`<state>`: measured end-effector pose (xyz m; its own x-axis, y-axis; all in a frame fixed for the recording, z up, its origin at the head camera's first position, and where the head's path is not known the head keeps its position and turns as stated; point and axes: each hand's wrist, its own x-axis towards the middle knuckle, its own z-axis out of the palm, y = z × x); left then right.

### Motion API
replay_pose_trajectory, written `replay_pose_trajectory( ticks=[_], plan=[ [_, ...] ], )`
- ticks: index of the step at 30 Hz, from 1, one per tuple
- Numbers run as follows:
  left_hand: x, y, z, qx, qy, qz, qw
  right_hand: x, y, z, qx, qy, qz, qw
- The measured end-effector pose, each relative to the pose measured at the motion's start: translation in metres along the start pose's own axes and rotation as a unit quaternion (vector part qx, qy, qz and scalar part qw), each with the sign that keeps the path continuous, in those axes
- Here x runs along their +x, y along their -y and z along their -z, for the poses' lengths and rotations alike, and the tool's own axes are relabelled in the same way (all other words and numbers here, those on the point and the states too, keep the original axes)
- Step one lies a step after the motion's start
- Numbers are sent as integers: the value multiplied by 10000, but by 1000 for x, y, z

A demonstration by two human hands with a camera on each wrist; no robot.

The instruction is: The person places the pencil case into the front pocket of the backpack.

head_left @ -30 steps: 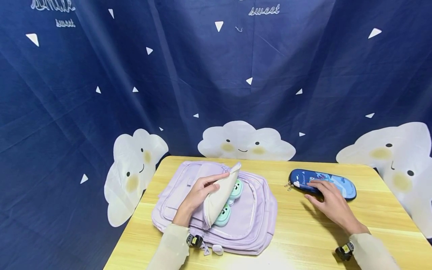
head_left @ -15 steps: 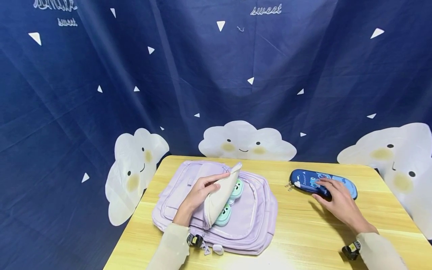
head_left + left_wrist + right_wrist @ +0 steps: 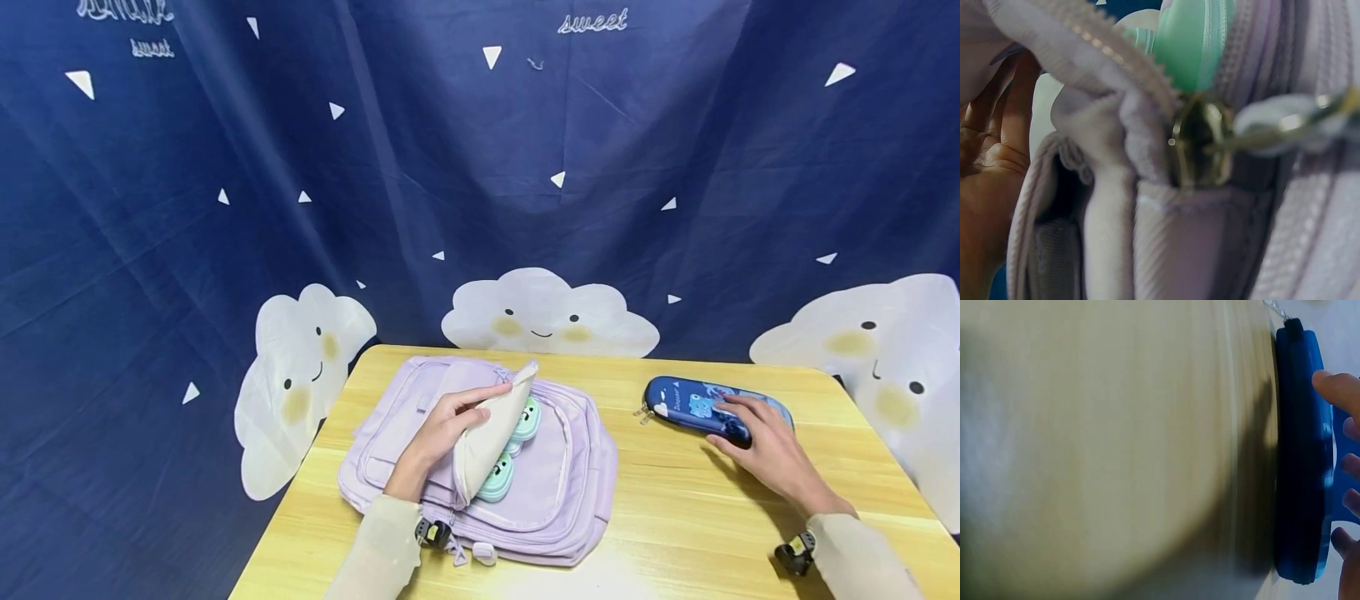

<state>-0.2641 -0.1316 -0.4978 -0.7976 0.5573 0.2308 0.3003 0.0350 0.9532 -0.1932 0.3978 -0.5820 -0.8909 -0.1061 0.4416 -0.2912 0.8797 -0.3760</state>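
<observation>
A lilac backpack (image 3: 573, 467) lies flat on the table, its front pocket unzipped. My left hand (image 3: 442, 429) pinches the folded-back pocket flap (image 3: 487, 442), thumb on the cream lining. Two mint-green cases, an upper one (image 3: 528, 419) and a lower one (image 3: 497, 479), with printed faces, show partly from behind the flap. In the left wrist view, a metal zipper slider (image 3: 1200, 144) sits near green material (image 3: 1191, 44). To the right lies a blue dinosaur pencil case (image 3: 678, 404). My right hand (image 3: 772, 450) is spread over it, fingers loosely bent; contact is hard to tell.
The wooden table (image 3: 652, 517) carries the backpack and the pencil case. Behind it hangs a dark blue curtain (image 3: 450, 167) with white triangles and smiling clouds. Zipper pulls (image 3: 483, 553) dangle at the backpack's near edge.
My right hand has shifted right along the pencil case, uncovering more of its printed dinosaur. The left hand and the flap stay put.
</observation>
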Motion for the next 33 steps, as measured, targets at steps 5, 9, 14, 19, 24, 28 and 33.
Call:
replay_pose_trajectory(
  ticks=[5,9,14,19,24,28,33],
  plan=[
    [0,-1,0,-2,2,-27,10000,2,-8,2,-51,-35,47,10000],
    [0,-1,-1,-43,0,8,10000,4,-9,5,-94,159,-170,9997],
    [-1,-2,-1,-97,-25,57,9999,5,-12,8,-185,364,-358,9985],
    [-2,-2,-1,-143,-17,114,9998,5,-17,8,-309,489,-484,9972],
    [-3,-2,-1,-102,-34,123,9999,4,-22,9,-217,625,-587,9961],
    [-3,-2,-1,-69,-52,106,9999,3,-25,9,-150,695,-632,9955],
    [-3,-2,-1,-69,-54,58,9999,2,-31,9,-26,833,-685,9942]
  ],
)
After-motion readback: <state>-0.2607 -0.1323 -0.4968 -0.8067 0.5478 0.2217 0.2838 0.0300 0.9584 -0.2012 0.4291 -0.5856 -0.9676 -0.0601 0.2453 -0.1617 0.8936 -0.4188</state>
